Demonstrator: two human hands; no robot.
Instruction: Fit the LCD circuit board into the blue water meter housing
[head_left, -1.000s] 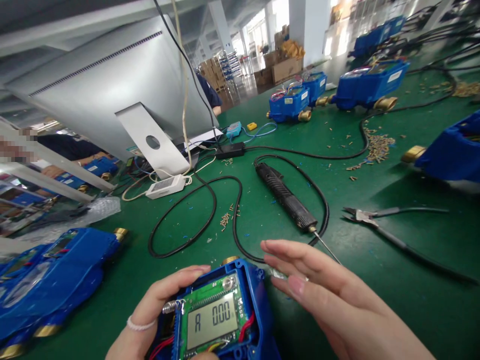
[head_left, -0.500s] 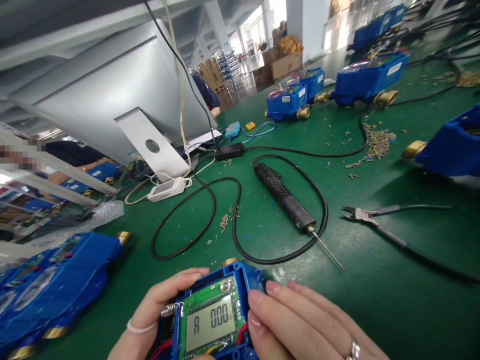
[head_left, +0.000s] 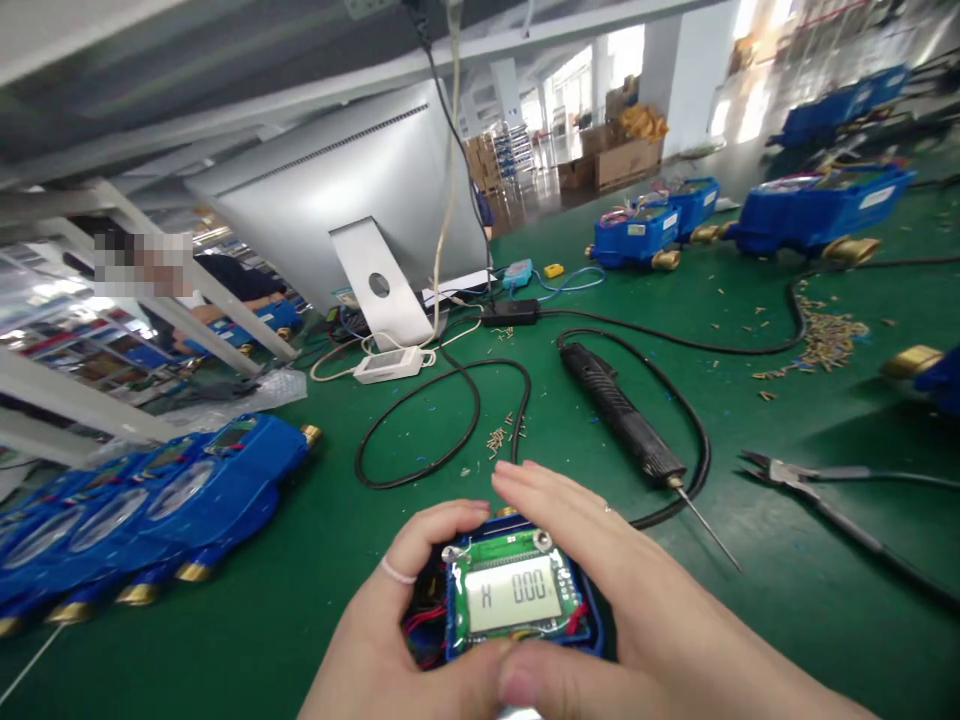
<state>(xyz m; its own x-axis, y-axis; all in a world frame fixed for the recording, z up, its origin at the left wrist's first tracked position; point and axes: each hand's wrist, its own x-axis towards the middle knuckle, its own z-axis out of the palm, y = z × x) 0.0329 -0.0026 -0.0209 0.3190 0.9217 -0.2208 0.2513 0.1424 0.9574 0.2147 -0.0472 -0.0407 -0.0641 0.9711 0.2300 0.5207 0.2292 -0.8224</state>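
Note:
Between my two hands sits a blue water meter (head_left: 592, 620), its green circuit board (head_left: 491, 550) facing up. The lit display (head_left: 514, 592) shows digits, and red wires run beside it. My left hand (head_left: 409, 610) is wrapped round the left side, fingers at the far edge and thumb at the near edge. Along the right side lies my right hand (head_left: 600, 560), its fingers stretched over the far corner and its thumb meeting the left thumb at the front. The hands hide much of the housing. Past them, a black electric screwdriver (head_left: 622, 415) lies on the green table.
Grey-handled cutters (head_left: 810, 480) lie at the right, with a heap of small brass screws (head_left: 825, 335) behind. A row of blue meters (head_left: 217, 480) stands at left. More meters (head_left: 637, 235) stand at the back. A monitor (head_left: 352, 190) and looping black cable (head_left: 420, 480) are ahead.
My view has swung left. My right hand has come further round the meter, its fingers now over the far corner and its thumb at the front. The display's first character has changed.

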